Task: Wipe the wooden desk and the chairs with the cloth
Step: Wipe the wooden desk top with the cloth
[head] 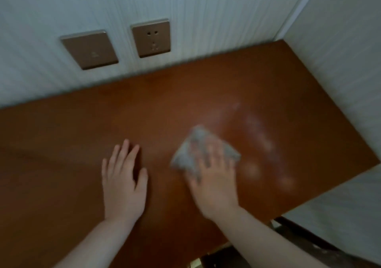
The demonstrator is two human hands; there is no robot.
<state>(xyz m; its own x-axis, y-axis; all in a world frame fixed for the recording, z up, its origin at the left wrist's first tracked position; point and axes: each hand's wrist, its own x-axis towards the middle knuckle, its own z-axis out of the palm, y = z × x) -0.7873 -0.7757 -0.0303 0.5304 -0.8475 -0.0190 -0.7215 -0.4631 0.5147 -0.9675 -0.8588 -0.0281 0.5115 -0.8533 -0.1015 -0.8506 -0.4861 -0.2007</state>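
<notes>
The wooden desk [72,139] fills the middle of the view, reddish brown, set into a wall corner. A grey folded cloth [192,154] lies flat on its right half, blurred by motion. My right hand [216,185] presses down on the cloth with fingers spread over it. My left hand [123,181] rests flat on the bare desk to the left of the cloth, fingers apart, holding nothing. Pale damp streaks [259,137] show on the wood to the right of the cloth. No chair is clearly visible.
A white wall runs along the desk's back edge, with two bronze plates on it: a switch [89,50] and a socket [151,37]. Another white wall [340,61] closes the right side. Dark objects [299,238], unclear, lie below the desk's front right edge.
</notes>
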